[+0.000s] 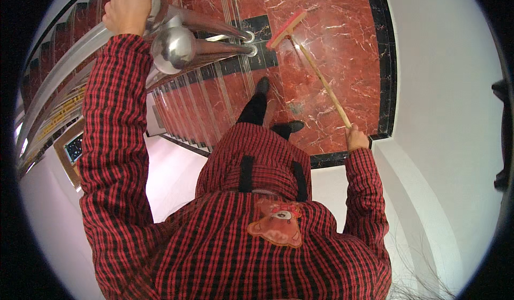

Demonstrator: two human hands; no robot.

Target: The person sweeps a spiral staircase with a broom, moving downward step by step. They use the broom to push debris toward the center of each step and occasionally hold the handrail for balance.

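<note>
My right hand [357, 138] grips the upper end of a long wooden handle. The handle [321, 77] slants away to the head of a push broom [288, 29] with a wooden block and red bristles, on the red marble floor. My left hand [129, 9] is curled in a fist at the upper left, over the top of the metal stair railing [64, 69]. A pale grey rounded thing [156, 3] shows beside its fingers; whether the hand holds it is hidden. Close by is the shiny ball finial [173, 49] of a metal newel post.
Stairs [188, 107] with pale stripes descend at left of my feet; more steps [48, 51] lie beyond the railing. The marble landing [337, 31] has a black border [387, 59] along the white wall [445, 59]. A framed picture [72, 149] is at left.
</note>
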